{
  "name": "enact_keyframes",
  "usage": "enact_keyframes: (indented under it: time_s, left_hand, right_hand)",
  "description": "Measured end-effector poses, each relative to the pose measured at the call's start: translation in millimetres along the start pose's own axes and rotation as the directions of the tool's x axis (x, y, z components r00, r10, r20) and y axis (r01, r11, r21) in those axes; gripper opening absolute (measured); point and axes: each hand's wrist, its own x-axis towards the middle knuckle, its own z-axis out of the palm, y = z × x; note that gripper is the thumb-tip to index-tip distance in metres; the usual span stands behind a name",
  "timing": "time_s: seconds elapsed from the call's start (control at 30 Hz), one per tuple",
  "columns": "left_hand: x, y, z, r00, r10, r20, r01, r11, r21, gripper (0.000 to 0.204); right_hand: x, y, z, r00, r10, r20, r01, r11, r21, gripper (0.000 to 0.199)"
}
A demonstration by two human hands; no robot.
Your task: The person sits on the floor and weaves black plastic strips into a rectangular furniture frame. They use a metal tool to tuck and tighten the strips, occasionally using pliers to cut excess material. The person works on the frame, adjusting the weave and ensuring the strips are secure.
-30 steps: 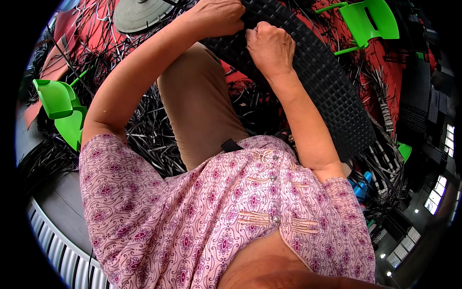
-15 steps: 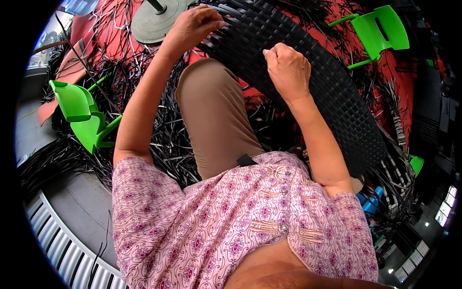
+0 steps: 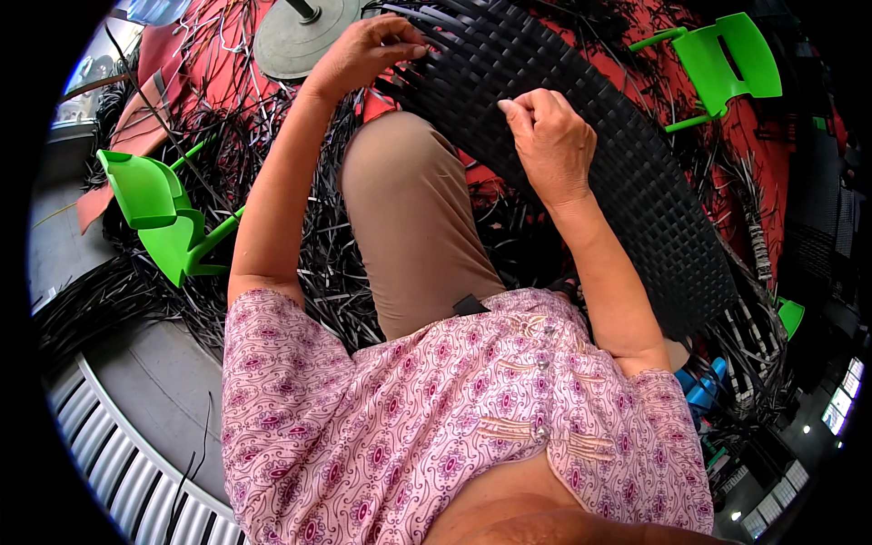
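Note:
A long black panel (image 3: 627, 173) of woven flat strips slants from the top middle down to the right, beside my raised knee. Loose strip ends (image 3: 445, 41) fan out along its upper left edge. There my left hand (image 3: 368, 56) is bent with thumb and fingertips drawn together on a black strip. Over the middle of the weave, my right hand (image 3: 554, 145) is closed, thumb against the curled forefinger. Whatever its fingers pinch, if anything, is too small or hidden to make out.
Black strips (image 3: 318, 227) lie heaped around my leg on a red mat (image 3: 227, 82). A round grey base (image 3: 304, 41) with a pole stands at the far left. Bright green plastic chairs or stools (image 3: 150, 195), (image 3: 727, 68) are on both sides. A white slatted piece (image 3: 136, 463) is at lower left.
Both hands keep nearly the same places on the panel. The right has shifted slightly right and down, its fingers a little less curled. The whole view has drifted slightly.

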Motion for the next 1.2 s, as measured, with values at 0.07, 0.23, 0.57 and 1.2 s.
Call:
enact_keyframes:
  time_s: [0.07, 0.23, 0.57, 1.2]
  left_hand:
    - [3, -5, -3, 0.998, 0.057, -0.03, -0.055, 0.996, 0.066, 0.014]
    - [6, -14, -11, 0.997, 0.001, -0.081, -0.003, 1.0, -0.017, 0.011]
    - [10, -49, -30, 0.982, -0.173, -0.072, 0.177, 0.983, 0.056, 0.02]
    - [-44, 180, 275, 0.912, 0.176, 0.371, 0.02, 0.884, -0.467, 0.032]
  right_hand:
    - [-7, 1, 1, 0.997, -0.07, -0.04, 0.069, 0.997, -0.023, 0.02]
    - [-22, 21, 9, 0.968, -0.176, -0.181, 0.192, 0.979, 0.072, 0.035]
    - [-45, 32, -17, 0.953, -0.172, -0.249, 0.244, 0.923, 0.296, 0.047]
    - [-169, 278, -221, 0.951, 0.161, -0.264, -0.259, 0.88, -0.399, 0.043]
